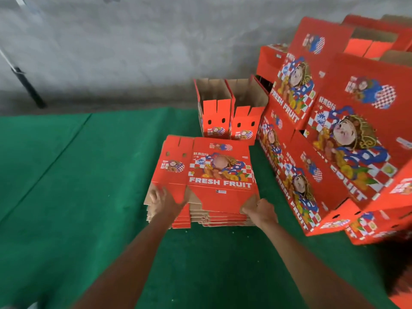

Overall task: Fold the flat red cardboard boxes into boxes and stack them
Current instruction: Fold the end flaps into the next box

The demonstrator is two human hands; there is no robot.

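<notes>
A low pile of flat red "FRESH FRUIT" cardboard boxes (200, 217) lies on the green mat in the middle of the head view. Its top flat box (209, 175) is lifted slightly at the near edge. My left hand (163, 200) lies on the near left flap of that top box, fingers spread over it. My right hand (262, 211) grips the near right corner, fingers curled under the edge. Two folded boxes (229, 112) stand open-topped just behind the pile. A tall stack of folded red boxes (334, 134) leans at the right.
The green mat (66, 186) covers the floor to the left and in front of the pile. Grey concrete floor (111, 52) lies beyond it, with a dark pole (26, 83) at the far left. The folded stack crowds the right side.
</notes>
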